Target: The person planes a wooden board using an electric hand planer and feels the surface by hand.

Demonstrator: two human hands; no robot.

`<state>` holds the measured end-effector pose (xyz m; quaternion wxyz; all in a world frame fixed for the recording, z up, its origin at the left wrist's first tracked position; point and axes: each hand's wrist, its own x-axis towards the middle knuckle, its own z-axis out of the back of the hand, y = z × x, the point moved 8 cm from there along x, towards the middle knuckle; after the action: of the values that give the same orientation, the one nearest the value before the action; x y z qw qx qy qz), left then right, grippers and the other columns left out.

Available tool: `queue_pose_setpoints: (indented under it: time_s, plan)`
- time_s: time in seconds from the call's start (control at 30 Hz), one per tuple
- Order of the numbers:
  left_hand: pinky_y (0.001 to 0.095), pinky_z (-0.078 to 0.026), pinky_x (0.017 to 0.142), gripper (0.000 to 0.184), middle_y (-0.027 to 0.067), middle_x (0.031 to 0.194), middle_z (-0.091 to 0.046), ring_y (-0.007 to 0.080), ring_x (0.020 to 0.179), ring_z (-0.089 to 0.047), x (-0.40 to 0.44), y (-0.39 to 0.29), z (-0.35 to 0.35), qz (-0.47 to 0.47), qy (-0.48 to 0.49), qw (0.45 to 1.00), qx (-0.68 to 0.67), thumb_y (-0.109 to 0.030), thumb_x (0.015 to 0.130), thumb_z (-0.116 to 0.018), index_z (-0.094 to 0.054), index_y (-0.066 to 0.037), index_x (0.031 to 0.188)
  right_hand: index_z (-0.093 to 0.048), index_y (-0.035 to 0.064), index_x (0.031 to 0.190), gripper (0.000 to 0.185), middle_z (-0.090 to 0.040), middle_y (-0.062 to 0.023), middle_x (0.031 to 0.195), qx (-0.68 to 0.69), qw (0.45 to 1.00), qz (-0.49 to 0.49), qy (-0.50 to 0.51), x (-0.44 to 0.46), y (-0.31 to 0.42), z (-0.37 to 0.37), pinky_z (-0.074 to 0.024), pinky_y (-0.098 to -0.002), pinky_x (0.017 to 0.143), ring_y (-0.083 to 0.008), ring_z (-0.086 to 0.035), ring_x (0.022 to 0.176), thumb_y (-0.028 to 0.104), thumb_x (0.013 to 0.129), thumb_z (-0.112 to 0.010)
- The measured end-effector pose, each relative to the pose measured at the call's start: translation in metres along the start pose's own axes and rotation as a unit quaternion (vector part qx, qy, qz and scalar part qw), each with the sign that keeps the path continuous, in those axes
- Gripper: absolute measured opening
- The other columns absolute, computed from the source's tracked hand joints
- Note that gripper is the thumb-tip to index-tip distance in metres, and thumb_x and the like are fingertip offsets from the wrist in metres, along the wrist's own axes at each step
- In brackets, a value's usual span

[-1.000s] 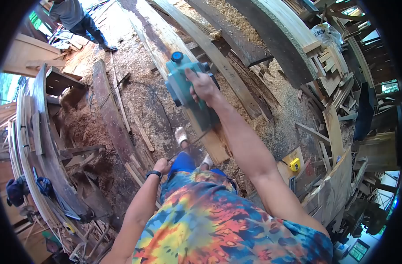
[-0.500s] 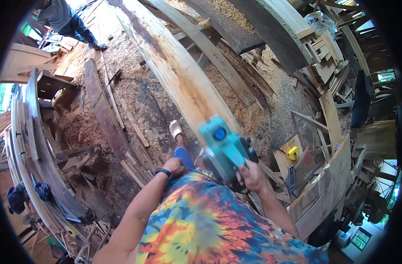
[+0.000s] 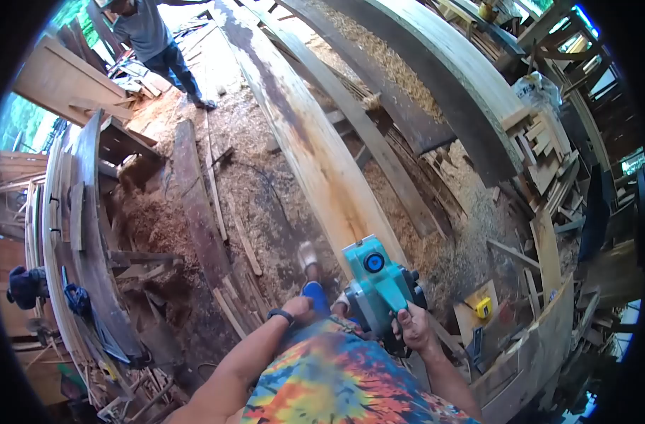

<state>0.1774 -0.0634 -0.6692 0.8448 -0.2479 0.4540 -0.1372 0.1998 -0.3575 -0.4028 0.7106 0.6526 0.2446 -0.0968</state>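
Observation:
My right hand (image 3: 413,328) is wrapped around the rear handle of a teal electric planer (image 3: 373,272). The planer is at the near end of a long, pale wooden plank (image 3: 321,159) with dark and orange-brown streaks. Whether its sole touches the wood is hidden. My left hand (image 3: 299,309), below a dark wristband, is closed beside my leg at the front of my tie-dye shirt. Anything inside those fingers is hidden.
Another person (image 3: 153,46) stands at the far left. Further boards (image 3: 358,116) lie to the plank's right, with shavings on and under them. A yellow tape measure (image 3: 483,307) lies on wood at the right. Stacked planks (image 3: 89,233) line the left side.
The camera has tilted up, so the scene sits lower and further right, and more of the other person shows. The planer stays near the plank's near end, still in my right hand.

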Motion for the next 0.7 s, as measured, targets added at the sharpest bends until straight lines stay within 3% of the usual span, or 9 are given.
queue_pose_setpoints:
  time_s: [0.2,0.4,0.6,0.63,0.67,0.7]
  plan:
    - [0.0458,-0.054,0.087,0.043,0.0237,0.102,-0.072,0.0383,0.099,-0.069,-0.012,0.039,0.027,0.031,-0.087,0.993,-0.074,-0.038,0.086,-0.070,-0.070,0.000,0.105,-0.058,0.0019,0.093,0.065,-0.053,-0.0017,0.060,-0.042,0.998,0.045,0.008,0.117,0.075,-0.036,-0.0399,-0.0260,0.046,-0.0096,-0.050,0.048,0.066,0.100,-0.046]
    - [0.0478,-0.053,0.092,0.042,0.0254,0.112,-0.070,0.0414,0.105,-0.068,-0.052,0.027,0.098,0.118,-0.136,0.970,-0.161,-0.034,0.088,-0.067,-0.069,-0.001,0.115,-0.055,0.0046,0.085,0.057,-0.051,-0.0015,0.055,-0.023,0.995,0.095,0.011,0.293,0.166,-0.092,-0.0367,-0.0283,0.039,-0.0101,-0.047,0.040,0.058,0.103,-0.047]
    - [0.0434,-0.055,0.084,0.041,0.0252,0.101,-0.071,0.0384,0.095,-0.071,-0.067,0.029,0.141,0.109,-0.181,0.942,-0.262,-0.030,0.089,-0.072,-0.066,0.001,0.115,-0.057,0.0037,0.083,0.060,-0.055,-0.0057,0.060,0.005,0.996,0.092,0.018,0.461,0.266,-0.140,-0.0405,-0.0327,0.039,-0.0150,-0.052,0.045,0.062,0.098,-0.054]
    - [0.0417,-0.055,0.079,0.037,0.0243,0.096,-0.071,0.0357,0.090,-0.071,-0.067,0.038,0.150,0.105,-0.251,0.928,-0.254,-0.028,0.089,-0.073,-0.065,0.001,0.110,-0.058,0.0035,0.084,0.060,-0.055,-0.0063,0.061,0.020,0.995,0.097,0.034,0.487,0.273,-0.146,-0.0422,-0.0328,0.041,-0.0158,-0.053,0.047,0.062,0.098,-0.054]
    - [0.0413,-0.056,0.076,0.036,0.0234,0.095,-0.072,0.0351,0.087,-0.071,-0.069,0.040,0.162,0.071,-0.286,0.892,-0.343,-0.028,0.089,-0.073,-0.065,0.002,0.107,-0.058,0.0032,0.087,0.059,-0.055,-0.0063,0.063,0.015,0.991,0.119,0.059,0.511,0.281,-0.151,-0.0438,-0.0328,0.043,-0.0162,-0.054,0.049,0.061,0.098,-0.054]
    - [0.0409,-0.056,0.073,0.034,0.0199,0.091,-0.072,0.0312,0.081,-0.071,-0.062,0.061,0.161,0.076,-0.304,0.896,-0.314,-0.027,0.089,-0.074,-0.066,0.001,0.108,-0.058,0.0029,0.089,0.059,-0.055,-0.0063,0.065,0.013,0.988,0.131,0.080,0.526,0.275,-0.154,-0.0453,-0.0328,0.045,-0.0167,-0.055,0.051,0.061,0.099,-0.054]
